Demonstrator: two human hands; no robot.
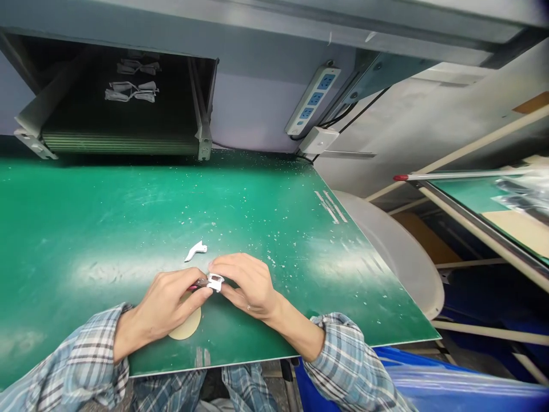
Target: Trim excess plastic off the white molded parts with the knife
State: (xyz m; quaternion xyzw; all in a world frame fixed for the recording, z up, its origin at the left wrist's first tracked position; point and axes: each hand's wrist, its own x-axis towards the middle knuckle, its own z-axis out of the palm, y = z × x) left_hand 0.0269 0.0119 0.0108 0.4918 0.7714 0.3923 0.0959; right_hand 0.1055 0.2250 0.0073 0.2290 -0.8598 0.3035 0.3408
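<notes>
Close to the table's front edge, my two hands meet around a small white plastic part (215, 282) with a squared opening. My left hand (174, 300) is closed, its thumb and forefinger pinched around a small dark-and-pink tool (199, 283) whose end reaches the white part. Most of that tool is hidden by the fingers, so its exact kind does not show. From the other side, my right hand (246, 286) grips the white part between thumb and fingers. Just beyond the hands lies a separate bent white plastic piece (197, 250). A round beige disc (189, 326) is partly under my left hand.
White specks dot the green tabletop (266, 200). At the back, a conveyor belt (124, 126) carries several white parts (132, 91). A power strip (313, 100) is mounted at back right. Beyond the table's right edge sits a pale round tub (394, 246).
</notes>
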